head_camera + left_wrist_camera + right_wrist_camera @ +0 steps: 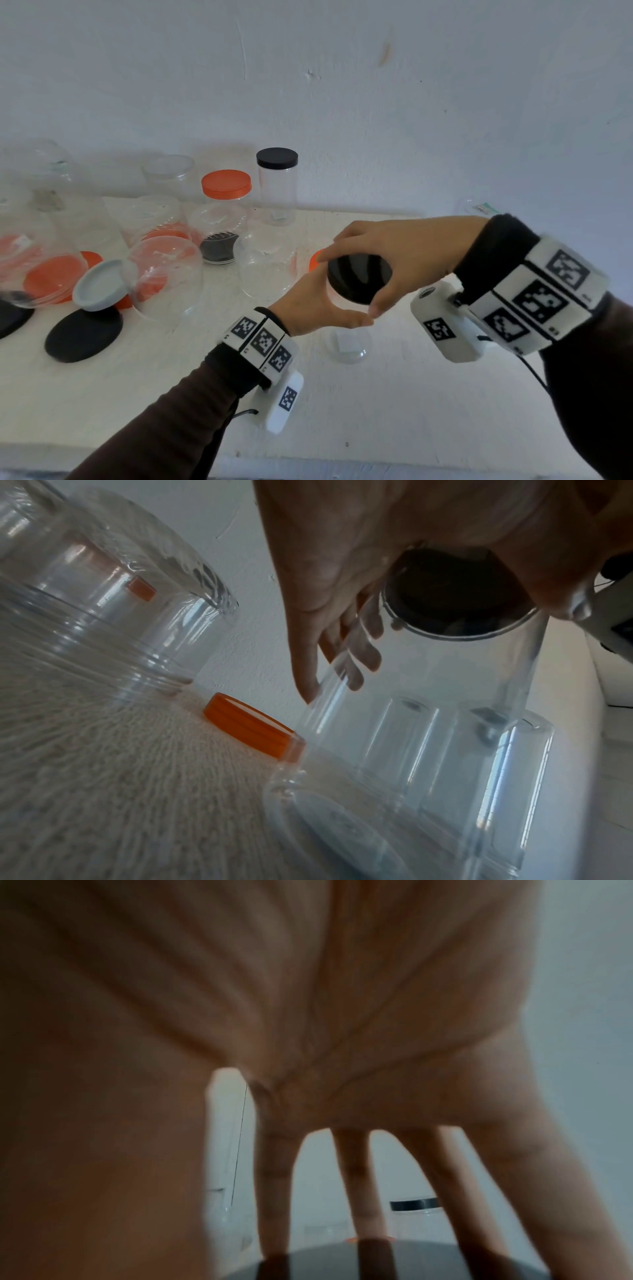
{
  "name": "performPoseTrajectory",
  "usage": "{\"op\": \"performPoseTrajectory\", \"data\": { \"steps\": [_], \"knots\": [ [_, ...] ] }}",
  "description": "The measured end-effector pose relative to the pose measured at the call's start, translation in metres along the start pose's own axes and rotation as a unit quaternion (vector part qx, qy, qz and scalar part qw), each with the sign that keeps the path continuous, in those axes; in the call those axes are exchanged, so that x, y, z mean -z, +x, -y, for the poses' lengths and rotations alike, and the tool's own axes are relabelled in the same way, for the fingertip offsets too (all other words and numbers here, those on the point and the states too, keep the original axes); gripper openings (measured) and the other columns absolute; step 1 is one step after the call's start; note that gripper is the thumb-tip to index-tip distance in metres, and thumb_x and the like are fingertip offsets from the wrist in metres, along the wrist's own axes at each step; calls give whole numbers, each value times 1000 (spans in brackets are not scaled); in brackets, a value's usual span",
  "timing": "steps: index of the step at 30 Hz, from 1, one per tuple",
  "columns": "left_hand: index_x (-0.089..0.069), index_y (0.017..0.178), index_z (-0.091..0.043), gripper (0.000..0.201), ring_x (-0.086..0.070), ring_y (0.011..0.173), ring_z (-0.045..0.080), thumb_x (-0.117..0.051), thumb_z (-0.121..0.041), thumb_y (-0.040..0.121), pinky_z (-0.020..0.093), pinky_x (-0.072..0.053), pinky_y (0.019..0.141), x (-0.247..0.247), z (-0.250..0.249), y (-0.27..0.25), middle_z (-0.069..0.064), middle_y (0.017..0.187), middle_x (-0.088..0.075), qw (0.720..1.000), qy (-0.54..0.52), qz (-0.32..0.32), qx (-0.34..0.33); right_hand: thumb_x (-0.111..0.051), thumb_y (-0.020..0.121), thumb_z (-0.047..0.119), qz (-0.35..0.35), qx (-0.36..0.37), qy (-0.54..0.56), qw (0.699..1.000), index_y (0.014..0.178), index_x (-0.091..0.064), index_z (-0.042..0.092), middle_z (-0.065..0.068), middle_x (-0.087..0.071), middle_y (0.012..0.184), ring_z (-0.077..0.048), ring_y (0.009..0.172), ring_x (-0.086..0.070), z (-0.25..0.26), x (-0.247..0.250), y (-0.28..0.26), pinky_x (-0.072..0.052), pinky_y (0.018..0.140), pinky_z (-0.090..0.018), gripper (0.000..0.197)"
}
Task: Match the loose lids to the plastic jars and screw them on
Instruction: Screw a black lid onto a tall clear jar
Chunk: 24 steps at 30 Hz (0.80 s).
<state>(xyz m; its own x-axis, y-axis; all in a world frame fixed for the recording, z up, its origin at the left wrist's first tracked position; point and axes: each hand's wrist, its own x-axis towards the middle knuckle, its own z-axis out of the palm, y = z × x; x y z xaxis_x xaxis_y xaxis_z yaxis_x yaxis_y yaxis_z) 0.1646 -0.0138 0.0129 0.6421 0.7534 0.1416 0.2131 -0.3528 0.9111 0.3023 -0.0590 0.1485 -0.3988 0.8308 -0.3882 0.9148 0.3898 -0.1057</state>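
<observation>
Currently mid-cap. Right hand [394, 253] over the black lid [359, 278], fingers [274, 1191] spread and curled round its rim, thumb tip at the near edge. Lid sits on top of a clear jar [445, 723], upright on the worktop [376, 411]; base visible in head view below the hands. Can't tell how far the thread is engaged.

Left hand [308, 305] wrapped round the jar's upper wall just under the lid, thumb on the near side, fingers [356, 653] seen through the plastic on the far side in the left wrist view. Thumb tips of both hands nearly touching.

Orange lid [250, 723] lying flat on the worktop just beside the held jar, mostly hidden behind the hands in head view.

Further left: cluster of clear jars, some inverted or tipped, several orange lids under and between them. Grey lid [101, 284] propped tilted against one tipped jar [168, 277], resting partly on a flat black lid [84, 334]. Another black lid cut off at the left frame edge. Toward the wall: orange-capped jar [226, 202] and tall black-capped jar [276, 185], both upright, side by side. Small dark-banded item [219, 248] in front of the orange-capped jar, seen only through plastic, unclear what.

Right wrist view mostly palm and blur.
</observation>
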Motion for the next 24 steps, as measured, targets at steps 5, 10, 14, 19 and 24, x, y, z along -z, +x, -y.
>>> {"op": "performPoseTrajectory", "data": {
  "steps": [5,10,14,19,24],
  "knots": [
    [-33,123,-35,79,-48,104,-17,-83,-18,64,3,-39,84,1,-2,-1,-21,115,-50,1000,-13,2,2,-65,75,55,-124,-23,-58,990,126,-49,30,15,-45,83,-7,84,-47,10,-5,4,-33,60,-13,59],
    [-33,125,-33,80,-47,107,-13,-83,-21,65,5,-39,86,1,-3,-2,-21,115,-51,1000,-7,4,2,-63,77,57,-78,-28,-86,993,138,-35,33,8,-48,107,-10,94,-45,8,-5,2,-36,72,-19,70],
    [-36,125,-32,77,-47,106,-13,-83,-23,65,4,-38,86,0,-4,-2,-21,115,-51,1000,3,5,1,-70,75,47,-57,5,-40,998,137,-35,37,7,-43,116,-10,101,-43,3,-3,4,-38,77,-16,71],
    [-33,124,-33,79,-47,104,-13,-84,-21,64,0,-38,84,-1,-5,-3,-22,114,-50,1000,3,-2,-5,-70,70,56,-107,-4,-45,993,126,-46,39,16,-40,86,-7,87,-45,2,-5,6,-31,60,-12,63],
    [-33,123,-37,78,-47,105,-18,-83,-22,65,2,-38,84,4,-7,-1,-22,117,-50,1000,8,20,-13,-69,72,55,-99,-8,-21,995,131,-42,39,13,-41,96,-9,91,-45,-3,-6,6,-34,65,-14,67]
  ]
}}
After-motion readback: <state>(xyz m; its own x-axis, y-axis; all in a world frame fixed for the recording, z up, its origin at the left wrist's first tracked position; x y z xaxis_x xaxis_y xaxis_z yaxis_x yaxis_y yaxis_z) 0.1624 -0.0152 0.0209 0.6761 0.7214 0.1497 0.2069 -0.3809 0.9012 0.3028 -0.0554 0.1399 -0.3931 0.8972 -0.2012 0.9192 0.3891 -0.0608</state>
